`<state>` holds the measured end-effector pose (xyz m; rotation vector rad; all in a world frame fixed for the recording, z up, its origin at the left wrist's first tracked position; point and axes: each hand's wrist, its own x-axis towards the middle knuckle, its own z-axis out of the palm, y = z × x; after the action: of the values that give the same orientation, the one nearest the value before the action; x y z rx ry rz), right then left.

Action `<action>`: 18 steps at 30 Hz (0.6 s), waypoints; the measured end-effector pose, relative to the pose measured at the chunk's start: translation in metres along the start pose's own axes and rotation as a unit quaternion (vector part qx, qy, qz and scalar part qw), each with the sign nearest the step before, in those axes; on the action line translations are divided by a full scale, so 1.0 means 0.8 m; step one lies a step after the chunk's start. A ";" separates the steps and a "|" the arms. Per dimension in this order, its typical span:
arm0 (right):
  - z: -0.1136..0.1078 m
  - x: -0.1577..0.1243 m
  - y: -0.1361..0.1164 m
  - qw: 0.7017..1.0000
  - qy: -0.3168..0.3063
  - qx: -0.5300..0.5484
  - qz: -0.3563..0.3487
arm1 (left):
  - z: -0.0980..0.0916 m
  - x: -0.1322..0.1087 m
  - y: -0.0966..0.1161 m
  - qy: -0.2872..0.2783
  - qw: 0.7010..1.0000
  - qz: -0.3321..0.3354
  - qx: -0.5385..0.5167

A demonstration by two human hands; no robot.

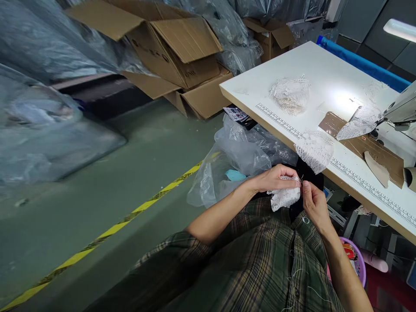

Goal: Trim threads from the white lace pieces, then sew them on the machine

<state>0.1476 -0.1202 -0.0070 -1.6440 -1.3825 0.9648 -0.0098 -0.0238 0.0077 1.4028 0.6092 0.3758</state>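
My left hand (282,177) is closed on a piece of white lace fabric (286,197), which hangs below the fingers above my lap. Close beside it, my right hand (313,200) is closed, thumb and fingers pinched together. A small dark, metal-looking tip shows between the two hands; what it belongs to cannot be made out. Another white lace piece (314,151) drapes over the near edge of the white sewing table (312,65). Farther back on it lies a pile of lace pieces (290,94). One more lace piece (360,122) rests under the sewing machine head (403,106).
A brown board (354,145) lies on the table, whose front edge carries printed rulers. Clear plastic bags (240,147) hang beneath the table's left corner. Open cardboard boxes (182,52) stand behind. Yellow-black tape (130,216) crosses the floor. A purple basket (360,264) sits at lower right.
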 end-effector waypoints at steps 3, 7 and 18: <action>0.003 -0.006 0.004 0.998 0.024 0.049 0.021 | 0.000 0.002 -0.009 -0.006 1.000 0.002 0.007; -0.003 -0.010 0.010 0.993 0.086 0.076 0.034 | 0.002 0.015 -0.040 0.000 0.993 0.013 0.115; -0.009 0.026 -0.010 0.973 0.186 0.138 -0.009 | -0.005 0.040 -0.120 0.129 0.920 0.089 0.359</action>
<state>0.1534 -0.0995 0.0014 -1.5045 -0.9620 0.7516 0.0028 -0.0159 -0.0927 2.1446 0.8911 0.5172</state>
